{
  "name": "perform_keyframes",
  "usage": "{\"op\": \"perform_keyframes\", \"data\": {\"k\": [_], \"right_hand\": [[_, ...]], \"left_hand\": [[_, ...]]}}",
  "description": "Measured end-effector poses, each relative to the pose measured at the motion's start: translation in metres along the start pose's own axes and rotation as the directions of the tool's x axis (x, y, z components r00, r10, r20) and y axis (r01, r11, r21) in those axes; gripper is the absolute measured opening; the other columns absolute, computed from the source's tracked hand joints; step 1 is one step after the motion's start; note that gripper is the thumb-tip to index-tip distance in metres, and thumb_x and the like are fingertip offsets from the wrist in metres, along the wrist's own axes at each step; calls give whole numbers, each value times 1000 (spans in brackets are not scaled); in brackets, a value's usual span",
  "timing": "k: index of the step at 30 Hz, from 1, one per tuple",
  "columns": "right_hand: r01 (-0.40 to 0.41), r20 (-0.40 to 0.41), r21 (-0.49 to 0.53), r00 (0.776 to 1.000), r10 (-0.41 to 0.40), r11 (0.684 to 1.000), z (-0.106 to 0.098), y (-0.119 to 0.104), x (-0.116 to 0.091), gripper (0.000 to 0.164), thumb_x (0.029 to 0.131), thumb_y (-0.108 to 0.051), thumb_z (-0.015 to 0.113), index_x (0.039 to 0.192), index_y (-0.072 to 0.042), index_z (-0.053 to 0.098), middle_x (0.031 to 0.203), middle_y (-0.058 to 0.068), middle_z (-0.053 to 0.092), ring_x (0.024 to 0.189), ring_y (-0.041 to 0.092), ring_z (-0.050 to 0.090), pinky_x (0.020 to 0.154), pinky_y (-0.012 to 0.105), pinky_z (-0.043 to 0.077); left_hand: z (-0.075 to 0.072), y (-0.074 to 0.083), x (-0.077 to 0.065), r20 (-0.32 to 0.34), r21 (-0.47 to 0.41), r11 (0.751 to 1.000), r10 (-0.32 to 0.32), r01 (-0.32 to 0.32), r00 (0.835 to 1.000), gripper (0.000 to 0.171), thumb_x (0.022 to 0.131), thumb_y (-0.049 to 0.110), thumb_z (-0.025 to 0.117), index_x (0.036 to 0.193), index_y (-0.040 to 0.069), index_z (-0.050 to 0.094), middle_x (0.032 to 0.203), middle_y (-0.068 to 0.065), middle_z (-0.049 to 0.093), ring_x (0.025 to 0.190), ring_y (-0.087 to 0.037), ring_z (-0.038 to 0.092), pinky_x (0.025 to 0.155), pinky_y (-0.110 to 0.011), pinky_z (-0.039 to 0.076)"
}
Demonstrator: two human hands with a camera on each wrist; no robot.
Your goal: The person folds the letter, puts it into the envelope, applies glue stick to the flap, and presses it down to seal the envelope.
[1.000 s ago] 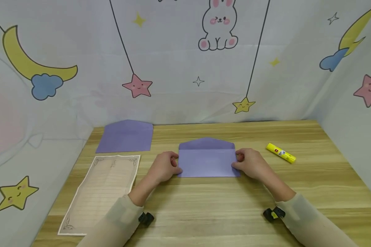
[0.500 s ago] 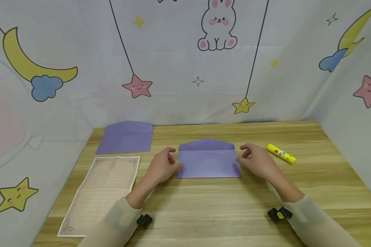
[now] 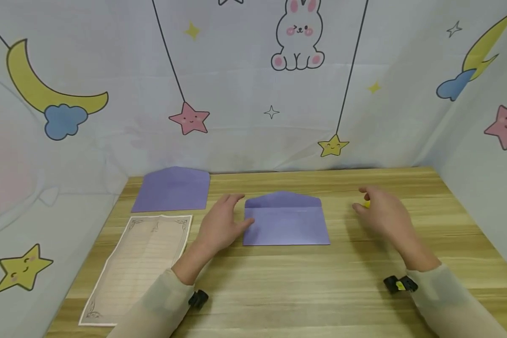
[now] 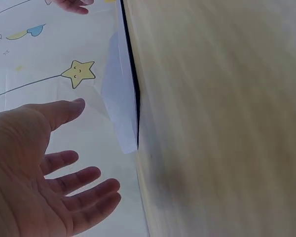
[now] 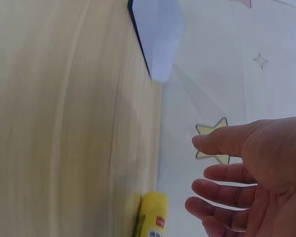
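Note:
A purple envelope [image 3: 285, 225] lies in the middle of the wooden table with its flap spread toward the wall. My left hand [image 3: 221, 225] hovers at the envelope's left edge, thumb and fingers spread apart; the left wrist view shows its palm bare. Over to the right, my right hand [image 3: 384, 216] is above a yellow glue stick [image 5: 152, 215] and hides most of it in the head view. Its fingers are loosely bent, with nothing between them in the right wrist view, and the glue stick lies on the table below.
A second purple envelope [image 3: 173, 190] lies at the back left. In front of it is a lined, cream letter sheet [image 3: 141, 263] with a decorative border, partly under the left sleeve. A white patterned cloth [image 3: 236, 84] hangs behind the table [image 3: 279, 291].
My right hand has let go of the envelope's right edge and moved right, over the glue stick. My left hand has released the left edge and lifted slightly. The envelope stays in place.

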State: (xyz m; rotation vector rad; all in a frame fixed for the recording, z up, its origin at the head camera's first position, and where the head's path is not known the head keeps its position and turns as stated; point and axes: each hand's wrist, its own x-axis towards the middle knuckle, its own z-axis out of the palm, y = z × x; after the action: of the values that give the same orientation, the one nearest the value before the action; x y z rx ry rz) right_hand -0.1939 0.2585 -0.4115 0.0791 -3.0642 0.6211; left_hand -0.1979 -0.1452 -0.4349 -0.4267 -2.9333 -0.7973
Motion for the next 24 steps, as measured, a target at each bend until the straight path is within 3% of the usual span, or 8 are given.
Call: {"op": "perform_keyframes", "data": {"k": [4, 9, 17, 24], "right_hand": [[35, -40, -82, 998, -38, 996, -3, 15, 1, 55, 99, -24, 74, 140, 11, 58, 129, 34, 64, 110, 52, 63, 85, 66, 52], [32, -34, -143, 999, -37, 989, -5, 29, 3, 54, 97, -21, 75, 137, 11, 59, 134, 38, 59, 114, 57, 59, 88, 71, 49], [19, 22, -211, 1000, -14, 977, -4, 43, 6, 54, 94, -20, 79, 132, 12, 60, 128, 37, 61, 109, 59, 60, 88, 74, 45], [5, 49, -213, 999, 5, 977, -2, 48, 9, 39, 95, -16, 76, 123, 10, 66, 117, 32, 68, 102, 54, 64, 82, 72, 45]], "left_hand": [[-1, -3, 6, -62, 90, 992, 93, -87, 994, 70, 89, 42, 86, 146, 10, 61, 139, -13, 63, 126, -36, 63, 99, -53, 55], [-4, -7, 17, -89, 179, 972, 171, -153, 981, 69, 90, 42, 86, 145, 9, 62, 138, -14, 64, 121, -37, 64, 99, -54, 55], [-5, -9, 28, -68, 197, 967, 176, -160, 982, 72, 93, 48, 82, 150, 12, 58, 145, -13, 60, 128, -37, 61, 103, -56, 53], [-4, -10, 29, -75, 183, 972, 164, -148, 984, 73, 92, 48, 83, 151, 13, 59, 146, -15, 59, 131, -37, 59, 105, -56, 51]]}}
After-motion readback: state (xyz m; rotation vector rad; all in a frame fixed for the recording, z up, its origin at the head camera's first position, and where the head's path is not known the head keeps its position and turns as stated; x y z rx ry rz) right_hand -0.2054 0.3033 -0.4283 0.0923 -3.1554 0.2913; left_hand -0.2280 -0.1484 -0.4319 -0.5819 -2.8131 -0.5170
